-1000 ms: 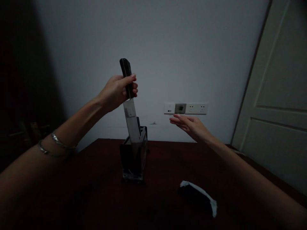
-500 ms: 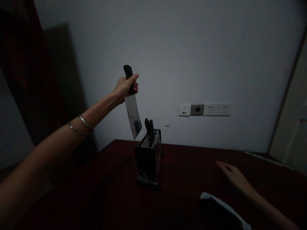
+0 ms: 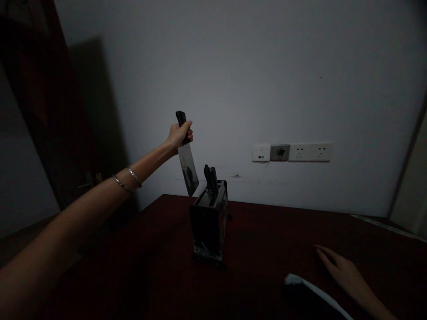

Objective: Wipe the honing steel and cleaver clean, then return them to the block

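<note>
My left hand (image 3: 179,133) is wrapped round the black handle of a cleaver (image 3: 188,170), which hangs blade-down just left of and above a dark knife block (image 3: 209,222). Another black knife handle (image 3: 210,177) sticks up out of the block. The block stands upright on a dark red-brown table (image 3: 140,266). My right hand (image 3: 343,272) lies flat on the table at the lower right, fingers stretched out, beside a dark folded cloth with a white edge (image 3: 313,293).
A white wall with a row of sockets (image 3: 292,152) runs behind the table. A dark door or cabinet (image 3: 43,115) stands at the left. A pale door edge (image 3: 413,178) shows at the far right.
My left hand drew the cleaver up out of the block and carried it to the block's left. My right hand dropped from mid-air to rest on the table by the cloth.
</note>
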### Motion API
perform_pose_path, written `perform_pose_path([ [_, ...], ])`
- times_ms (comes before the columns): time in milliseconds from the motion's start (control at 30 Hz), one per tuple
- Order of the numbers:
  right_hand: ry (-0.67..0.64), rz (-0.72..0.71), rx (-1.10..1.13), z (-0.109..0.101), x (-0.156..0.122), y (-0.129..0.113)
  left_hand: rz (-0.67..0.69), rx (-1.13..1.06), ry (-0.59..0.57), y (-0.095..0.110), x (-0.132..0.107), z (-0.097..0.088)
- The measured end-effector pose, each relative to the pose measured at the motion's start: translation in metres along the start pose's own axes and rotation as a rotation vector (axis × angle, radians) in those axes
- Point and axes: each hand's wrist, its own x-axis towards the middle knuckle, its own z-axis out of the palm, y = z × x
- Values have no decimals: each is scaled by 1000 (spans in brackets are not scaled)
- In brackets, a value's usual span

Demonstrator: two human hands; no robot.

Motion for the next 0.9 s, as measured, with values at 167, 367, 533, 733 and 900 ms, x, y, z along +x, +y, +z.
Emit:
perform_pose_path([
  [167,1,-12,3,1,1,5,-29,2,-1,-11,1,1],
  [367,-24,-3,-17,2,1,8,-55,-3,-17,-18,2,6],
  [533,-39,-9,-15,4,2,13,-50,-13,-21,-20,3,7],
  [733,-19,-13,-9,4,2,12,-29,-9,8,-20,7,7],
  [900,-22,-14,0,2,1,8,0,5,12,-20,4,8],
])
